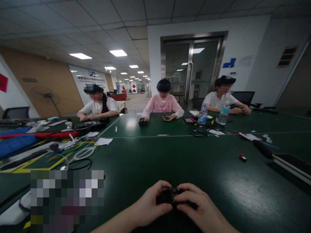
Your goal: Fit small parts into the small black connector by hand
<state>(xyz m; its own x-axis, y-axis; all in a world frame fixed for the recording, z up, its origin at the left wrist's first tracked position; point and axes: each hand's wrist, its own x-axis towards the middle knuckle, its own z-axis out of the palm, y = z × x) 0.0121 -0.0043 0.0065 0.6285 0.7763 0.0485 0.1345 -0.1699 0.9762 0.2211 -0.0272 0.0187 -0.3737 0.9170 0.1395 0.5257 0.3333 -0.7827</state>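
Note:
Between my two hands, close above the green table's near edge, is a small black device (167,196) with shiny metallic parts on its upper face. My left hand (154,202) grips its left side, the thumb in front and the fingers curled behind. On its right side, my right hand (198,204) holds it in the same way, with fingertips resting on the metallic part. Much of the device is covered by my fingers, so its exact kind cannot be made out.
The green table (150,158) stretches ahead. Cables (85,153) and a blue tray (18,145) lie left. Right are a small red-and-black object (242,157), a dark flat device (293,165) and water bottles (202,115). Three people sit opposite, one holding a black piece (143,121).

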